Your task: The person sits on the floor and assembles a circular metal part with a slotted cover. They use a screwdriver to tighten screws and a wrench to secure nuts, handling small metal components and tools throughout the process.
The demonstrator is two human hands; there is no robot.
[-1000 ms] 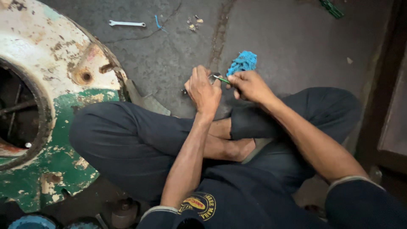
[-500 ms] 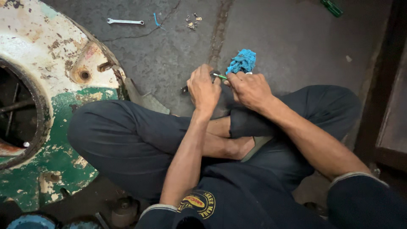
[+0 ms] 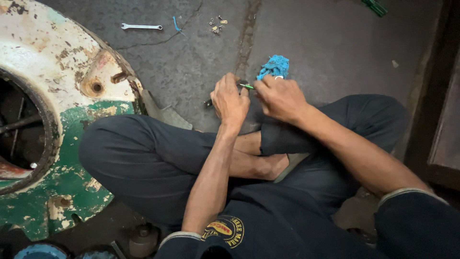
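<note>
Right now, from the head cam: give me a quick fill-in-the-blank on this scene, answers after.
1. Both hands, left hand and right hand, work on a small tool with a ____ tip.
2. The crumpled rag on the floor is ____.
3. The ____ lies on the floor, far from the hands.
4. The person sits with legs ____.

Missing words: green; blue; wrench; crossed

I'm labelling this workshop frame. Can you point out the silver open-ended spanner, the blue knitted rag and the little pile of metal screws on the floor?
Silver open-ended spanner (image 3: 141,27), head view, middle of its shaft.
Blue knitted rag (image 3: 275,65), head view, centre of the bunched cloth.
Little pile of metal screws (image 3: 216,25), head view, middle of the cluster.
</note>
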